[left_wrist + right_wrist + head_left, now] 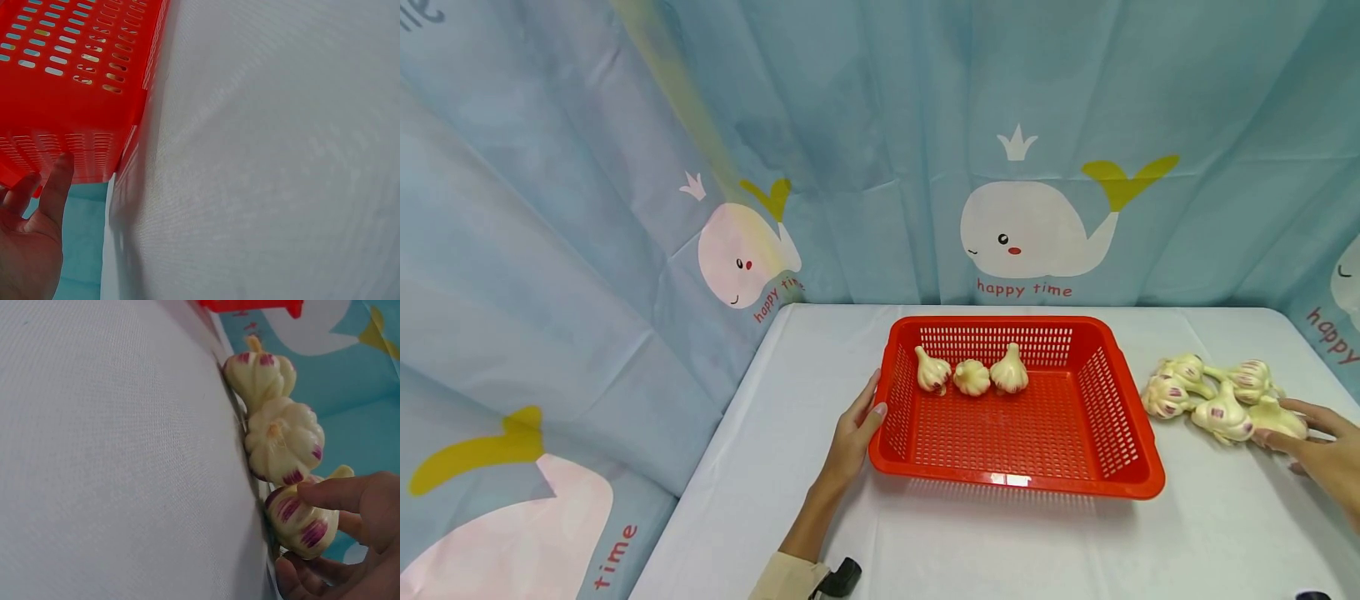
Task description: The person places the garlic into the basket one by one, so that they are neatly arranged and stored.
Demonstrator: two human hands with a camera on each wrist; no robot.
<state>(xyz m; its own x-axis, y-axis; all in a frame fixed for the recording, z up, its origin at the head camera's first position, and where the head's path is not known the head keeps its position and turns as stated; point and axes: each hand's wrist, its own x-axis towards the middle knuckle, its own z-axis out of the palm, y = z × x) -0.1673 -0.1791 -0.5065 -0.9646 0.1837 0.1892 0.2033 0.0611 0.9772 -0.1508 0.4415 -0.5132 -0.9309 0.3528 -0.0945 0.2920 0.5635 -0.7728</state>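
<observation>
A red plastic basket (1000, 483) with slotted walls stands on the white-covered table. Three garlic bulbs (972, 378) lie in a row inside it, toward the back left. My left hand (850, 433) holds the basket's left rim, thumb on the rim and fingers along the outer wall. To the right of the basket, several more garlic bulbs (1223, 414) lie clustered, pale with purple streaks. My right hand (1326, 450) grips the nearest right one, a garlic bulb (303, 525), between thumb and fingers. In the right wrist view it sits against a neighbouring bulb (284, 440).
The white tablecloth (970, 550) stretches in front of the basket. Blue curtains (880, 167) with whale prints hang behind the table and along its left side. A small dark object (1312, 595) shows at the bottom right edge.
</observation>
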